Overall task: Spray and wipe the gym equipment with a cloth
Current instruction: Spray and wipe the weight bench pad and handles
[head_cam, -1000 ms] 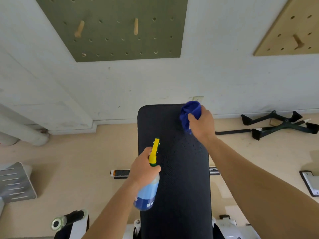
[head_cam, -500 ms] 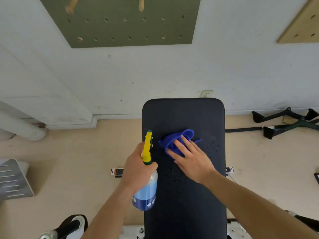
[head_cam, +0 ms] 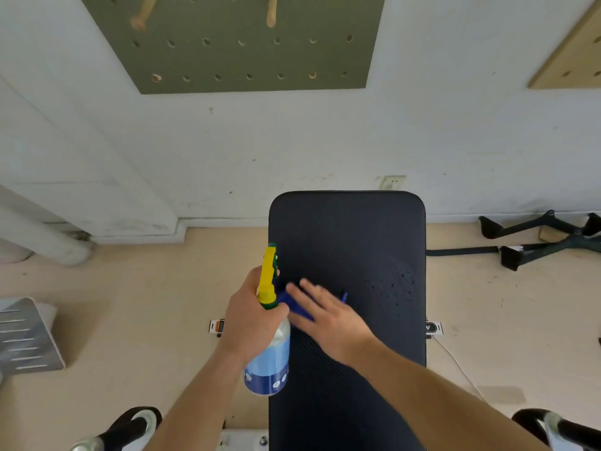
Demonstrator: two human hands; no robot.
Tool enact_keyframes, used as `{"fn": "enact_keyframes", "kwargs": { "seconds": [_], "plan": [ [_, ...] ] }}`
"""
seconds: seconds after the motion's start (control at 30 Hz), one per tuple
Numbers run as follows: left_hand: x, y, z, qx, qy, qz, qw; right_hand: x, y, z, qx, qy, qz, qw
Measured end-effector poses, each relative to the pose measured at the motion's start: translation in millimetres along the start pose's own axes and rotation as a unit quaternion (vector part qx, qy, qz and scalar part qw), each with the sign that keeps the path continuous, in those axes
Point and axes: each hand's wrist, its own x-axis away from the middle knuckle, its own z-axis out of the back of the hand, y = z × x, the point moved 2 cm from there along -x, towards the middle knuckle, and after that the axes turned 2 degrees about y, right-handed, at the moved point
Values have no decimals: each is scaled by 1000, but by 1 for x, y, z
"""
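Note:
A black padded bench (head_cam: 348, 242) runs away from me toward the wall. My left hand (head_cam: 250, 317) grips a spray bottle (head_cam: 270, 362) with a yellow trigger head and blue liquid, held over the bench's left edge. My right hand (head_cam: 328, 317) lies flat with fingers spread, pressing a blue cloth (head_cam: 294, 304) onto the pad just right of the bottle. Most of the cloth is hidden under the palm. Small droplets dot the pad at the right side.
A white wall with a green pegboard (head_cam: 234, 43) stands beyond the bench. Black cable handles (head_cam: 536, 242) lie on the floor at right. A grey metal plate (head_cam: 26, 336) sits at left. Padded rollers (head_cam: 130, 428) flank the bench near me.
My right hand has swept the cloth from the far right corner of the pad down and left, stopping next to the bottle. The left hand with the bottle has stayed roughly in place.

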Motion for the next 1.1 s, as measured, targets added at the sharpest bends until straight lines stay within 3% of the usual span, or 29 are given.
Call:
{"fn": "enact_keyframes", "kwargs": {
  "seconds": [0.07, 0.17, 0.3, 0.4, 0.5, 0.6, 0.67, 0.73, 0.87, 0.9, 1.1],
  "plan": [
    [7, 1, -4, -6, -14, -3, 1000, 23, 7, 2, 28, -29, 64, 997],
    [13, 3, -16, -18, -34, 0, 999, 16, 74, 36, 101, 33, 64, 992],
    [20, 7, -44, -23, -47, 4, 999, 16, 168, 83, 81, 90, -167, 978],
    [26, 8, -63, -20, -66, 0, 998, 47, 150, 65, 51, 118, -246, 961],
    [31, 10, -77, -13, -77, 4, 997, 99, 92, 23, 19, 124, -248, 961],
    [37, 14, -86, -17, -85, 8, 996, 151, 48, 0, 7, 27, -178, 984],
    [41, 17, -91, -21, -88, 11, 996, 157, 62, 10, 40, -15, -88, 995],
    [46, 17, -97, -28, -86, 13, 996, 139, 96, 27, 66, 9, -45, 997],
    [57, 21, -112, -36, -93, 10, 995, 74, 185, 83, 0, 92, -275, 957],
    [61, 21, -115, -36, -94, 12, 995, 64, 193, 88, -11, 100, -298, 949],
    [72, 25, -129, -46, -102, 25, 993, 122, 122, 19, -34, 95, -227, 969]
  ]
}}
